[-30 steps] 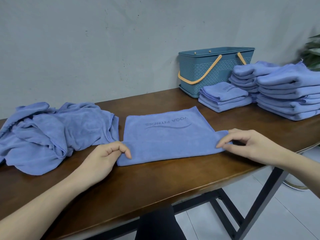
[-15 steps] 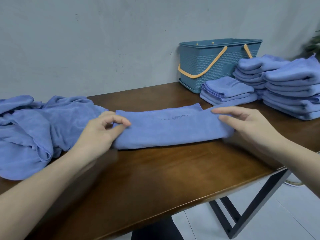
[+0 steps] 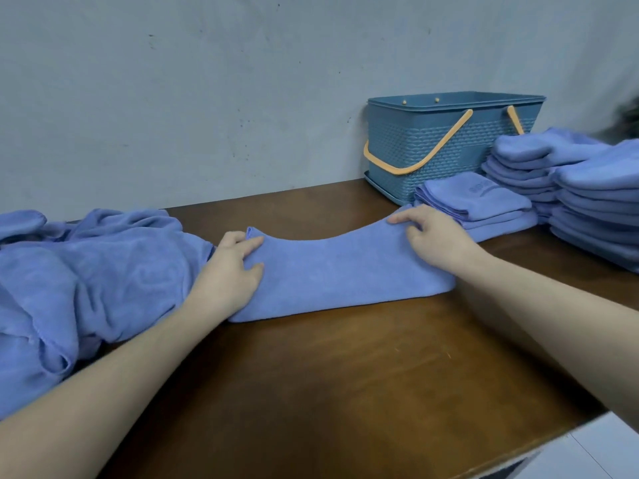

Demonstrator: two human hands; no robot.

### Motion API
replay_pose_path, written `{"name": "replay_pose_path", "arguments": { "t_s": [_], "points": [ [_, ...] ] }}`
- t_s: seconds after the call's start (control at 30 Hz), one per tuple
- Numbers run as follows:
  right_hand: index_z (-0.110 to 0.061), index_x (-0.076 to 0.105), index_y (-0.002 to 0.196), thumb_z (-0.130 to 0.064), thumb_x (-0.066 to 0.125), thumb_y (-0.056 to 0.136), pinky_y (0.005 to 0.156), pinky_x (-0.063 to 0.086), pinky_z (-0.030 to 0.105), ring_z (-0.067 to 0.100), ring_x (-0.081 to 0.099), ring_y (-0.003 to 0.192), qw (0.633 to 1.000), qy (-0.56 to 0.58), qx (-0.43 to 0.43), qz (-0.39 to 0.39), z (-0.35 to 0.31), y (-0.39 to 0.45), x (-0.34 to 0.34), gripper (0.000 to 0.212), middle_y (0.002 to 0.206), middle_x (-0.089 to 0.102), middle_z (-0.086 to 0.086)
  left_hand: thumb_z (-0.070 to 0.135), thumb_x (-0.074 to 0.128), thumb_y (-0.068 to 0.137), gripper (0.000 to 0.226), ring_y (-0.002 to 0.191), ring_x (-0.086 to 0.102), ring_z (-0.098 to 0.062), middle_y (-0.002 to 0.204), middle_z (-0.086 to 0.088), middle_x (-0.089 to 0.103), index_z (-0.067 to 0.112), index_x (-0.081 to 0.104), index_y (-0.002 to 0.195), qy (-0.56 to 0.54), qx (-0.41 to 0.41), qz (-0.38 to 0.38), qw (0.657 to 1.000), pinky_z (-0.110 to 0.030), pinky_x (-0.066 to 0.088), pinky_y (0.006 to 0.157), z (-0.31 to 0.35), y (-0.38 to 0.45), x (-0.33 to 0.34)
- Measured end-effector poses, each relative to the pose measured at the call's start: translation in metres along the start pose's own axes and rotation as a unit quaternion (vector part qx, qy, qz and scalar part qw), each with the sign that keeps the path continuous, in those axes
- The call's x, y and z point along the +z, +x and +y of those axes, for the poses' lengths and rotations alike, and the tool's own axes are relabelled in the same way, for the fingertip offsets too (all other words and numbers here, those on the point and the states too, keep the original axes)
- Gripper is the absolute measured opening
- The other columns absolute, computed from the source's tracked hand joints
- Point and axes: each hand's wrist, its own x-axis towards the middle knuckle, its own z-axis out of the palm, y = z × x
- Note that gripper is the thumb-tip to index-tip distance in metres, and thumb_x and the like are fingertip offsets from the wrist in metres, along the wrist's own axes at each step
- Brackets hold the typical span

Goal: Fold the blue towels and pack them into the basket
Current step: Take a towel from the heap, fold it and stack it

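Two hands work one towel (image 3: 342,271), folded over on the brown bench (image 3: 345,375). The left hand (image 3: 230,271) pinches its left end, thumb beneath, fingers on top; the right hand (image 3: 432,236) holds the right end, fingers curled over the far edge. One loose heap of towels (image 3: 86,271) touches the left wrist. One small folded stack (image 3: 477,205) and two taller stacks (image 3: 587,195) sit right, before one basket (image 3: 449,143) by the wall. Bare wood runs to the near edge.

A dark wooden table (image 3: 345,375) stands against a grey wall (image 3: 207,98)
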Motion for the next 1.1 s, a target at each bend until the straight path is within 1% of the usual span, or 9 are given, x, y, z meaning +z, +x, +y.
{"name": "replay_pose_path", "arguments": {
  "t_s": [0.07, 0.23, 0.37, 0.57, 0.67, 0.77, 0.9, 1.0, 1.1],
  "points": [
    [-0.03, 0.066, 0.128, -0.011, 0.04, 0.101, 0.08, 0.035, 0.024, 0.015, 0.057, 0.118, 0.997, -0.073, 0.014, -0.024, 0.009, 0.0, 0.007, 0.042, 0.13, 0.06, -0.011, 0.013, 0.055, 0.1, 0.05, 0.105, 0.051, -0.014, 0.15, 0.005, 0.037, 0.015, 0.047, 0.149, 0.027, 0.0, -0.005, 1.0, -0.013, 0.028, 0.077, -0.004, -0.001, 0.002],
    [-0.037, 0.062, 0.131, -0.017, 0.04, 0.103, 0.06, 0.031, 0.019, 0.007, 0.051, 0.095, 0.993, -0.113, 0.02, -0.032, 0.02, 0.0, 0.012, 0.041, 0.138, 0.056, -0.011, 0.015, 0.053, 0.101, 0.052, 0.114, 0.055, -0.021, 0.152, 0.007, 0.033, 0.017, 0.042, 0.152, 0.057, 0.016, 0.001, 0.998, -0.018, 0.034, 0.081, -0.006, -0.002, 0.004],
    [-0.039, 0.063, 0.13, -0.02, 0.043, 0.101, 0.089, 0.046, 0.035, 0.015, 0.056, 0.121, 0.994, -0.107, -0.001, 0.004, 0.022, 0.001, 0.011, 0.04, 0.136, 0.058, -0.012, 0.02, 0.052, 0.102, 0.053, 0.112, 0.054, -0.016, 0.152, 0.009, 0.031, 0.02, 0.039, 0.153, 0.081, 0.008, -0.005, 0.997, -0.022, 0.036, 0.08, -0.007, 0.0, 0.002],
    [-0.038, 0.065, 0.124, -0.032, 0.05, 0.099, 0.094, 0.046, 0.037, 0.016, 0.055, 0.117, 0.989, -0.145, 0.014, -0.029, 0.029, 0.0, 0.008, 0.029, 0.131, 0.053, -0.011, 0.032, 0.049, 0.101, 0.043, 0.091, 0.063, -0.021, 0.15, 0.012, 0.031, 0.027, 0.052, 0.143, 0.158, -0.015, -0.037, 0.987, -0.037, 0.052, 0.084, -0.008, -0.002, 0.002],
    [-0.034, 0.063, 0.125, -0.038, 0.055, 0.096, 0.099, 0.043, 0.039, 0.022, 0.049, 0.113, 0.99, -0.134, 0.027, -0.025, 0.037, -0.002, 0.008, 0.03, 0.113, 0.055, -0.007, 0.034, 0.054, 0.097, 0.047, 0.082, 0.061, -0.019, 0.141, 0.009, 0.028, 0.027, 0.048, 0.143, 0.162, 0.012, 0.006, 0.987, -0.037, 0.053, 0.07, -0.01, -0.01, 0.001],
    [-0.025, 0.054, 0.13, -0.04, 0.061, 0.093, 0.085, 0.043, 0.036, 0.02, 0.051, 0.101, 0.993, -0.11, 0.033, -0.001, 0.041, -0.005, 0.002, 0.04, 0.101, 0.056, -0.007, 0.03, 0.063, 0.09, 0.041, 0.069, 0.051, -0.017, 0.123, 0.006, 0.035, 0.025, 0.054, 0.13, 0.191, 0.101, 0.083, 0.973, -0.025, 0.036, 0.046, -0.006, -0.018, -0.004],
    [-0.027, 0.047, 0.117, -0.046, 0.063, 0.092, 0.063, 0.035, 0.03, 0.016, 0.055, 0.088, 0.993, -0.107, 0.051, 0.003, 0.038, -0.011, -0.002, 0.035, 0.09, 0.055, -0.01, 0.031, 0.05, 0.088, 0.024, 0.07, 0.05, -0.018, 0.093, 0.004, 0.056, 0.018, 0.068, 0.098, 0.225, 0.27, 0.104, 0.93, -0.025, 0.031, 0.052, -0.001, -0.021, -0.006],
    [-0.025, 0.057, 0.092, -0.055, 0.062, 0.089, 0.061, 0.033, 0.029, 0.016, 0.056, 0.087, 0.99, -0.107, 0.096, -0.005, 0.038, -0.013, -0.006, 0.03, 0.083, 0.057, -0.011, 0.04, 0.04, 0.088, 0.032, 0.073, 0.052, -0.016, 0.086, 0.01, 0.057, 0.024, 0.068, 0.088, 0.215, 0.256, 0.076, 0.94, -0.029, 0.042, 0.051, -0.004, -0.022, -0.003],
    [-0.024, 0.064, 0.08, -0.062, 0.061, 0.089, 0.059, 0.033, 0.027, 0.012, 0.055, 0.076, 0.988, -0.088, 0.127, -0.029, 0.033, -0.017, -0.013, 0.039, 0.074, 0.058, -0.012, 0.041, 0.05, 0.094, 0.022, 0.077, 0.052, -0.012, 0.091, 0.013, 0.056, 0.03, 0.065, 0.083, 0.209, 0.168, 0.094, 0.959, -0.026, 0.04, 0.05, -0.008, -0.022, -0.006]
  ]
}}
